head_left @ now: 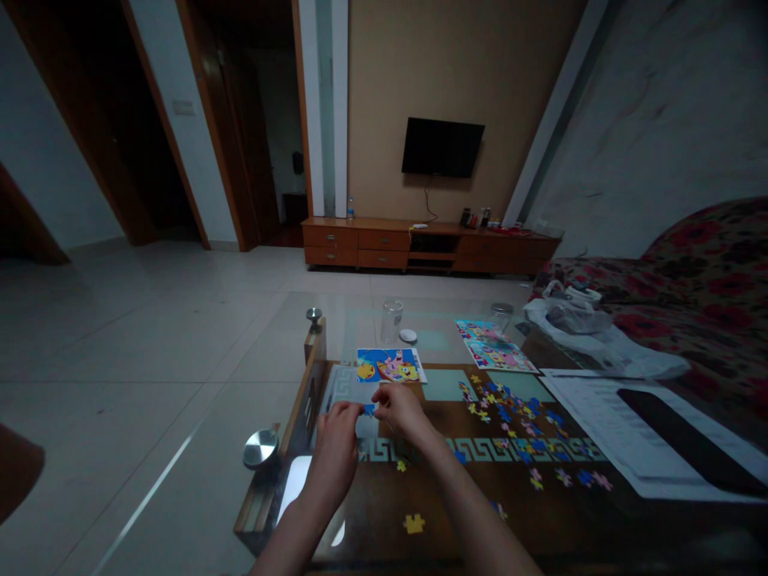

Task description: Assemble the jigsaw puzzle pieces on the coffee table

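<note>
While both hands pinch a small blue puzzle piece (pixel 369 409), left hand (pixel 337 428) and right hand (pixel 401 406) together over the surface (pixel 372 512), looks like barely started: the loose pieces (pixel 516 416) lie scattered, mostly unjoined.

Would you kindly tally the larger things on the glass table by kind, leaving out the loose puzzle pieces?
Picture cards: 2, cartoon card and pink card
Glass jars: 2, near jar and far jar
Lid: 1
Plastic bag: 1
Printed sheets: 1 stack
Total: 7
</note>
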Demonstrator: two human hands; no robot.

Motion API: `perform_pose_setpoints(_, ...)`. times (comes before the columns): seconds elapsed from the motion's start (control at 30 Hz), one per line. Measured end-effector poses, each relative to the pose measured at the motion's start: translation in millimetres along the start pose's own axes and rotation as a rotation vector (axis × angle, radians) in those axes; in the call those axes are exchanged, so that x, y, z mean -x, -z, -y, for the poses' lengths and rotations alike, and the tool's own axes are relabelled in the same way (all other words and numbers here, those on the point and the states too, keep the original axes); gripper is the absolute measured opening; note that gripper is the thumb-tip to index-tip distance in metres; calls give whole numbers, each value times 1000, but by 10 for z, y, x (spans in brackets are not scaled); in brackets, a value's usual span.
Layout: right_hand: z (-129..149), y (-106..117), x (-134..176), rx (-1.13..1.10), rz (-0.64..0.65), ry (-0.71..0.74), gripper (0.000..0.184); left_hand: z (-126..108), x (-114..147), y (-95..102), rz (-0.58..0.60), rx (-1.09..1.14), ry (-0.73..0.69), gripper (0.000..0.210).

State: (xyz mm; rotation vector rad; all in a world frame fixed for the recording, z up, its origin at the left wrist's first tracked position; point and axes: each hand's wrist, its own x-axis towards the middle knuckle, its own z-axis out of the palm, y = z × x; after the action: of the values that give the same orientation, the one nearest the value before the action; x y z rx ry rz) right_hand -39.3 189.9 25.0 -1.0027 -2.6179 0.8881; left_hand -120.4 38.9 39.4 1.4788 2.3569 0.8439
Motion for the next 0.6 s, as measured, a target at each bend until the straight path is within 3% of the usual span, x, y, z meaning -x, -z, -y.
perform_pose_setpoints(0.23, 127, -14, 86, 94, -38, 33, 24, -7, 15, -44, 108, -105, -67, 54)
perform_pose_setpoints(0.6, 243, 36, 148, 145, -37, -28, 23, -126, 67, 6, 137, -203, -72, 52)
